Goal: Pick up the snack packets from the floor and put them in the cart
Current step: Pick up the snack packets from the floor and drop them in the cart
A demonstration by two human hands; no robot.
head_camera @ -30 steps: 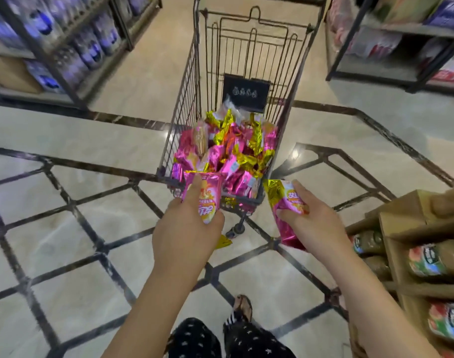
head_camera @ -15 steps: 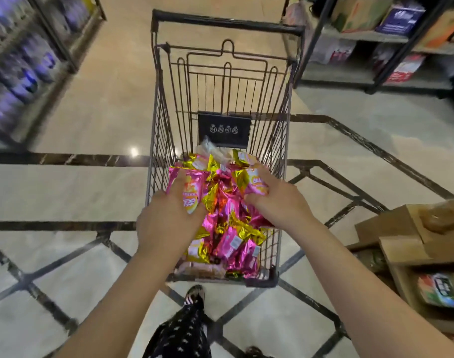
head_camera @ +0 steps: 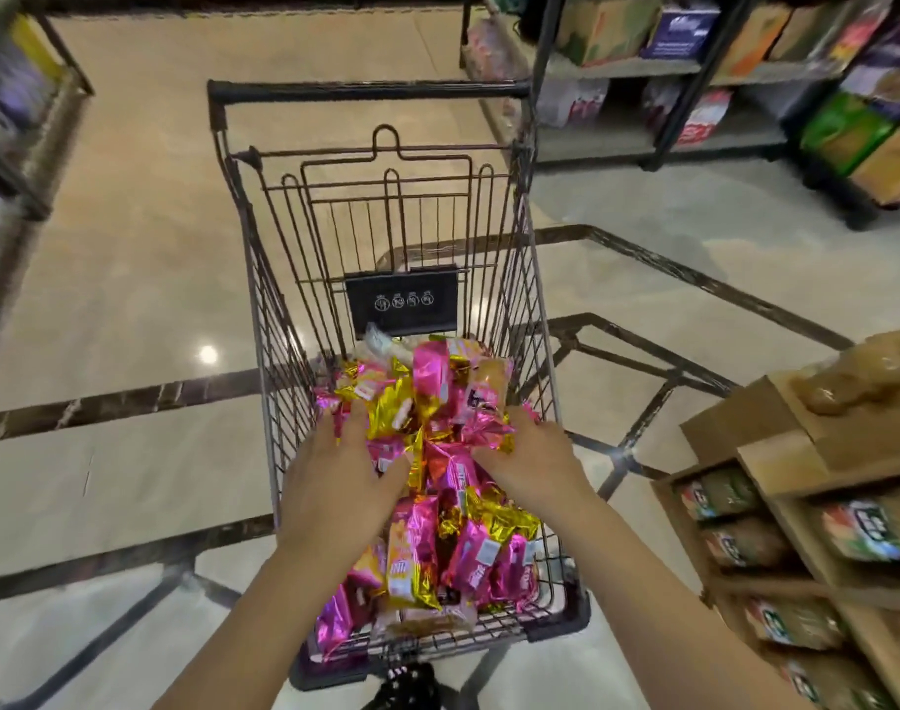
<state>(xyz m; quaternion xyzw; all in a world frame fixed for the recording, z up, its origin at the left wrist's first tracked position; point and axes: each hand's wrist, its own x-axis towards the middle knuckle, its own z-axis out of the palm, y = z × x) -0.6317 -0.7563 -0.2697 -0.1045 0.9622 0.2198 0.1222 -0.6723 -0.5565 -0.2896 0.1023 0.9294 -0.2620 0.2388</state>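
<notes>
My left grip (head_camera: pixel 335 484) lies released, fingers flat on the pink-and-gold snack packets (head_camera: pixel 417 545) heaped inside the wire cart (head_camera: pixel 366 90). My right grip (head_camera: pixel 532 461) rests on the same heap, fingertips sunk among wrappers; clenched or released, I cannot tell. A wooden shelf (head_camera: pixel 775 453) stands right of the cart.
</notes>
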